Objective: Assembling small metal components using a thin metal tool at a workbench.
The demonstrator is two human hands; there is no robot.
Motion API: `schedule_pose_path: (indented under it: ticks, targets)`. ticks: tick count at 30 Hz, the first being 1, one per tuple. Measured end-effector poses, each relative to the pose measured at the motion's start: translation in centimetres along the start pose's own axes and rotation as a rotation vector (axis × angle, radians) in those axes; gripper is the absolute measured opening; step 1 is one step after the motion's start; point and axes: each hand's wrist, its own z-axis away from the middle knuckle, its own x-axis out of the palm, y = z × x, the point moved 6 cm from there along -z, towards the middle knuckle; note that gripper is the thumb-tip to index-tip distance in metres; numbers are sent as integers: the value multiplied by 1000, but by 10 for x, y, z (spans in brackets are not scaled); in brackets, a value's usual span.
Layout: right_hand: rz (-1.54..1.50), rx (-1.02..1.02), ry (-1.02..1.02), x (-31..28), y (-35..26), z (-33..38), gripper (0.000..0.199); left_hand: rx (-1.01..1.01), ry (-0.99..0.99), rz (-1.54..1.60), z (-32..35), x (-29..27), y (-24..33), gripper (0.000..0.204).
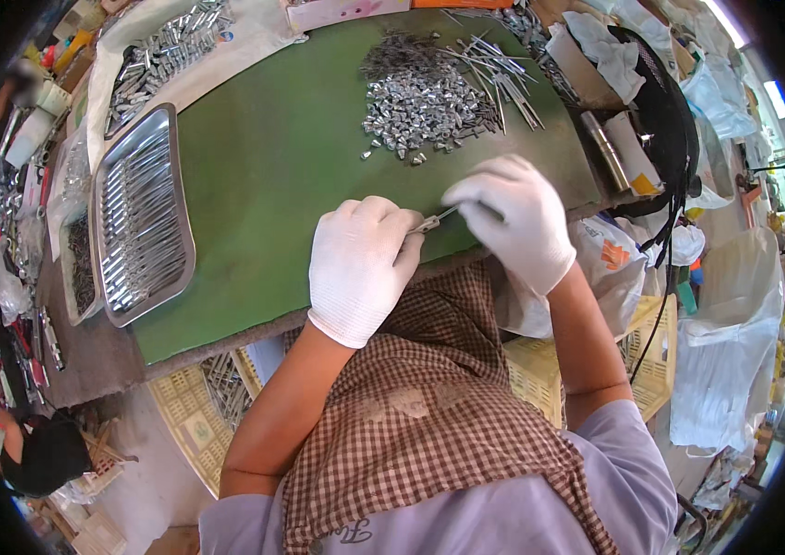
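Wearing a white knit glove, my left hand (pixel 355 264) pinches a small silver metal fitting (pixel 429 224) between thumb and fingers, just above the table's near edge. My gloved right hand (pixel 520 222), slightly blurred, closes on a thin metal rod (pixel 448 212) whose end meets the fitting. Whether the rod sits inside the fitting or only touches it, I cannot tell. Beyond the hands lies a heap of small silver cone-shaped fittings (pixel 411 116). A loose bunch of thin metal rods (pixel 501 79) lies to its right, and fine dark small parts (pixel 397 55) lie behind it.
On the left, a steel tray (pixel 191 264) holds rows of rods with fittings on them. Behind it is a pale sheet-lined container (pixel 217 60) of silver parts. The green mat (pixel 263 185) covers the table. A metal cylinder (pixel 604 148) stands right. Yellow crates (pixel 184 416) stand below.
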Motion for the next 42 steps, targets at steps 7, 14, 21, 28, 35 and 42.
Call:
schedule_pose_path:
  ticks: [7, 14, 21, 28, 35, 42]
  targets:
    - [-95, 17, -91, 26, -2, 1, 23, -23, -45, 25, 0, 2, -1, 12]
    - [332, -243, -195, 27, -39, -9, 15, -22, -62, 1, 0, 0, 0, 12]
    - [334, -249, -150, 27, -41, 1, 19, 6, -18, 1, 2, 0, 1, 14]
    - [331, -40, 38, -1, -23, 10, 23, 23, 21, 5, 3, 0, -1, 13]
    - [979, 497, 156, -93, 167, 67, 51, 17, 54, 12, 0, 2, 0, 7]
    - [235, 196, 298, -52, 31, 61, 62, 12, 67, 6, 3, -2, 3, 9]
